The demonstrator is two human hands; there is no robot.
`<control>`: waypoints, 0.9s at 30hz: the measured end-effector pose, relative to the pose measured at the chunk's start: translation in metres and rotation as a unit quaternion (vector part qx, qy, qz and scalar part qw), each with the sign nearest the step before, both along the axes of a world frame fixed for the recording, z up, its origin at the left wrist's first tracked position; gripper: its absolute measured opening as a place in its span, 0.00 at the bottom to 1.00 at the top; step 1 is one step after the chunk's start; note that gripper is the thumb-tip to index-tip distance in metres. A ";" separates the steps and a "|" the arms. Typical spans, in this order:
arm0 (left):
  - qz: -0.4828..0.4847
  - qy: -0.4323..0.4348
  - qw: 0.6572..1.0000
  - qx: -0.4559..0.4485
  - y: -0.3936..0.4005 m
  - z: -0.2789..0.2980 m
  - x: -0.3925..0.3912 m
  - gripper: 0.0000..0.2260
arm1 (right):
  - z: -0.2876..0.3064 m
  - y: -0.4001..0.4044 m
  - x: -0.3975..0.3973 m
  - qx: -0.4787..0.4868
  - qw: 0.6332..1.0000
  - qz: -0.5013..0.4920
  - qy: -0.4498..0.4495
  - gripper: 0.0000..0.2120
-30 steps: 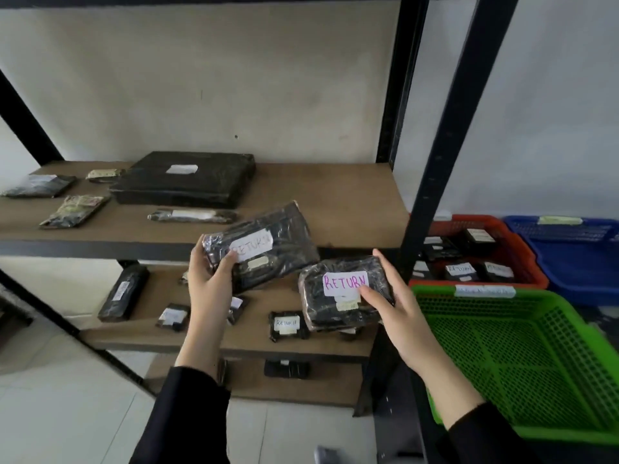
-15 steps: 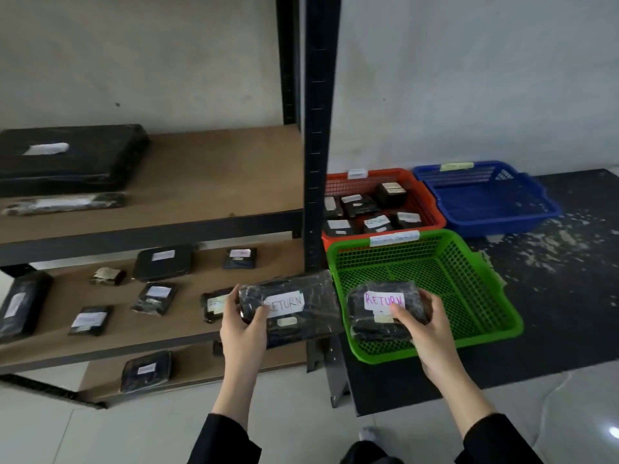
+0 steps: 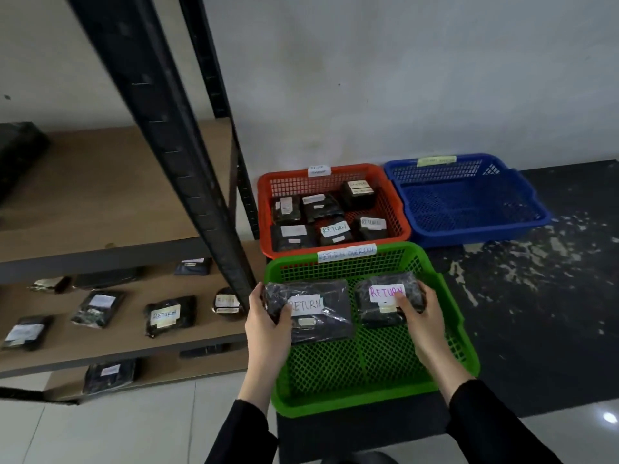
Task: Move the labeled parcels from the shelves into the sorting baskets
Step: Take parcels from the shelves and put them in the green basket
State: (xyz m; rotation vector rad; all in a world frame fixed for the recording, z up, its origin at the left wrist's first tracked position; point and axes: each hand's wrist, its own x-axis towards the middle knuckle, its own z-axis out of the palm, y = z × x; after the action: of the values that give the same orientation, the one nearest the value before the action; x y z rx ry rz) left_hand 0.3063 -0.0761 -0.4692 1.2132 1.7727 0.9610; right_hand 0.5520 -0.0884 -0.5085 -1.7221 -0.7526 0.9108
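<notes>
Green mesh is filling the middle of my view: the green basket (image 3: pixel 445 336), tagged with what I am reading as RETURN OVERDUE, is sitting on the dark floor mat (image 3: pixel 536 296) in front of the red basket (image 3: pixel 395 209) and the blue basket (image 3: pixel 529 202). I am holding two parcels above its floor. My left hand (image 3: pixel 264 329) is gripping the larger flat parcel (image 3: pixel 321 313) at its left end, thumb lying on top beside the white RETURN label. My right hand (image 3: pixel 425 316) is clasping the smaller, thicker parcel (image 3: pixel 385 299) from its right side, thumb pressing near the pink RETURN lettering. Whether either parcel is already touching the mesh, I cannot tell.

Both are looking like dark goods wrapped in glossy clear film, so I am judging them light and a little soft, with a slick skin that could slide under a loose pinch. The flat one is likely drooping at its free end when carried from one edge; a hold across the short side, fingers underneath, is seeming safest. The small one is fitting a single palm well.

Six or so labelled parcels are already lying in the red basket, while the blue one is looking bare. On the shelf unit (image 3: pixel 100 195) to my left, several more labelled parcels are waiting, including one marked RETURN (image 3: pixel 169 314) on the middle board.
</notes>
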 end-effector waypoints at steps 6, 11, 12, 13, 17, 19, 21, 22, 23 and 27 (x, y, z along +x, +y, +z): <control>-0.009 0.076 0.997 0.002 0.024 -0.015 0.035 0.27 | -0.014 0.032 0.010 -0.014 0.998 0.000 -0.058 0.24; -0.022 0.095 0.995 -0.001 0.033 -0.031 0.057 0.28 | -0.024 0.045 0.014 -0.029 0.994 0.033 -0.095 0.23; -0.014 0.105 0.994 0.000 0.033 -0.035 0.058 0.28 | -0.026 0.047 0.014 -0.036 0.993 0.040 -0.105 0.23; -0.008 0.114 0.993 0.002 0.033 -0.038 0.059 0.28 | -0.029 0.048 0.015 -0.042 0.991 0.052 -0.118 0.23; -0.051 0.152 0.987 -0.029 0.027 -0.049 0.060 0.43 | -0.037 0.043 0.019 -0.061 0.972 0.119 -0.195 0.30; -0.082 0.170 0.981 -0.050 0.026 -0.054 0.059 0.52 | -0.039 0.039 0.021 -0.060 0.958 0.140 -0.244 0.34; -0.101 0.183 0.976 -0.062 0.027 -0.057 0.059 0.54 | -0.038 0.038 0.021 -0.063 0.943 0.155 -0.286 0.37; -0.106 0.191 0.974 -0.067 0.027 -0.058 0.058 0.53 | -0.038 0.039 0.021 -0.066 0.931 0.160 -0.322 0.39; -0.108 0.203 0.970 -0.074 0.028 -0.059 0.058 0.51 | -0.037 0.040 0.022 -0.069 0.913 0.166 -0.367 0.40; -0.106 0.265 0.952 -0.109 0.033 -0.062 0.062 0.45 | -0.034 0.043 0.024 -0.072 0.873 0.201 -0.439 0.39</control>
State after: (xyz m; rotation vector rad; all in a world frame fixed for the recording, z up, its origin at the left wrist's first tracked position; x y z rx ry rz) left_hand 0.3681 -0.0432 -0.5313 1.5748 2.0299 0.3140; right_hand 0.5763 -0.0459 -0.5429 -2.1563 -1.7236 0.3955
